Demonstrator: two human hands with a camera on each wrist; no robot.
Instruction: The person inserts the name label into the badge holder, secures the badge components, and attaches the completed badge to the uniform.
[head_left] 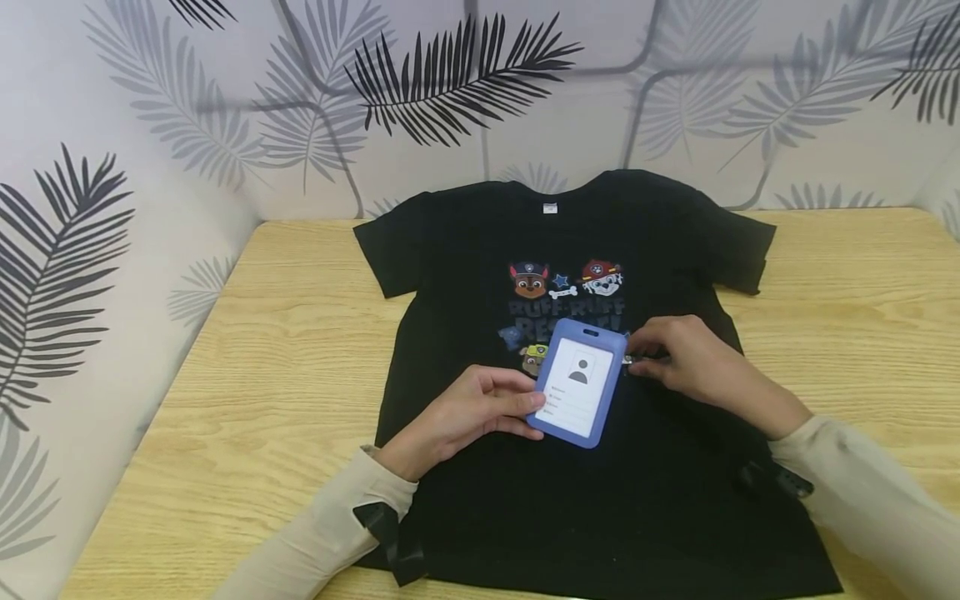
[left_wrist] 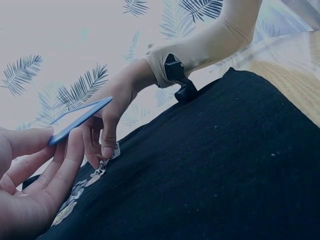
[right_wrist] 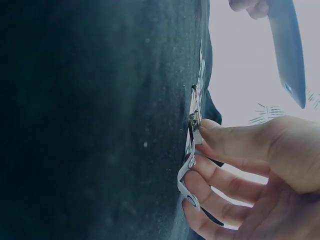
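A blue badge holder [head_left: 573, 437] with a white ID card [head_left: 572, 408] in it is held up by my left hand [head_left: 472, 412], thumb on the front and fingers behind. Just right of it, my right hand [head_left: 693, 362] pinches a small metal badge clip [right_wrist: 195, 121] with a clear snap strap [right_wrist: 183, 184]. In the right wrist view the clip is at the black T-shirt's [head_left: 480, 517] surface, by the chest print; whether it grips the cloth I cannot tell. The badge holder and the clip are apart. The shirt lies spread flat, front up.
Beneath the shirt is a wood-grain table [head_left: 285, 333]. A pale wall covering with leaf patterns [head_left: 465, 75] stands behind the table and to the left. Black straps [head_left: 390, 542] hang at the sleeve cuffs.
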